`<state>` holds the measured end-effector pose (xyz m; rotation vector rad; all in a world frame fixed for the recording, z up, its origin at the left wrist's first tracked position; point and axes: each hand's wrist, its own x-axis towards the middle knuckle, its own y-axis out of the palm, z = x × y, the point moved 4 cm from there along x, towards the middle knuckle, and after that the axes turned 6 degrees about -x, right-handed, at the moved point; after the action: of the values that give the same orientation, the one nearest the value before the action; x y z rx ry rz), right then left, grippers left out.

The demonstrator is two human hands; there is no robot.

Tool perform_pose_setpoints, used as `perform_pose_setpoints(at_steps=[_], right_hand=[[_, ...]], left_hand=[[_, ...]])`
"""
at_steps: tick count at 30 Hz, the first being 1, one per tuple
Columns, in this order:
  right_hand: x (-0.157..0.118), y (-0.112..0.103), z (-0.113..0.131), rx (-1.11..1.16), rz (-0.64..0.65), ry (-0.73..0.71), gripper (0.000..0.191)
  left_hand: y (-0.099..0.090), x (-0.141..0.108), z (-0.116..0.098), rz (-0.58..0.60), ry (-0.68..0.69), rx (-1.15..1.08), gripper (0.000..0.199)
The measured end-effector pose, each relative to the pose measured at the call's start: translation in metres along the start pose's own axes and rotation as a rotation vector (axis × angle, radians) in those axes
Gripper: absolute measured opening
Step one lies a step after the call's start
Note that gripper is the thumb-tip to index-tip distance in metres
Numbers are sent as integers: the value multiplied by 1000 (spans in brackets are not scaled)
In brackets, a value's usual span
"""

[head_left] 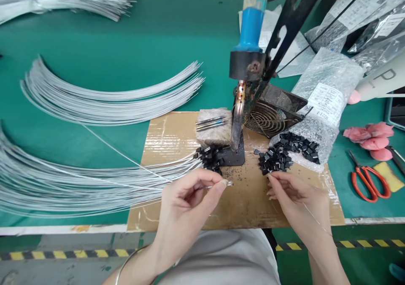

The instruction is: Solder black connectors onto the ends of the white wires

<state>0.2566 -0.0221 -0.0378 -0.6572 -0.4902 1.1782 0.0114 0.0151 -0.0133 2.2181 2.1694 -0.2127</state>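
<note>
My left hand point(193, 211) pinches a thin white wire near its bare end, which pokes out past the thumb and finger. Right of it, my right hand point(299, 202) has thumb and forefinger pressed together at the near edge of a pile of small black plastic pieces point(275, 160); whether one is between the fingertips is too small to tell. A soldering iron point(238, 112) hangs tip down from a bracket, between and beyond my hands. Left of its tip lie finished wires point(142, 179) with black pieces point(210, 158) on their ends.
Cardboard point(247, 211) covers the work spot. A stained block point(213, 127) carries several metal tips, near a small fan point(268, 112). A wire bundle point(110, 99) lies at left. Bubble-wrap bag point(329, 82), red-handled scissors point(368, 184), yellow sponge point(389, 176) and pink finger cots point(370, 137) are at right.
</note>
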Motion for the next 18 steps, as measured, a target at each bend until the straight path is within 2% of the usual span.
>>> perform_pose_setpoints(at_steps=[7,9,11,16,18], right_hand=[[-6,7,13,346,-128,112,8],[-6,11,21,433,-108,56,2],[-6,14,30,505,-87,17,10],[-7,21,44,666,-18,169,7],[-6,26,49,706,38,156,6]], left_hand=[[3,0,-5,-72,-80,-28,13],[4,1,-6,-62,-82,-29,13],[6,1,-8,-30,-64,-28,14],[6,1,-10,-69,-119,-27,15],[7,0,-11,-74,-145,-16,14]])
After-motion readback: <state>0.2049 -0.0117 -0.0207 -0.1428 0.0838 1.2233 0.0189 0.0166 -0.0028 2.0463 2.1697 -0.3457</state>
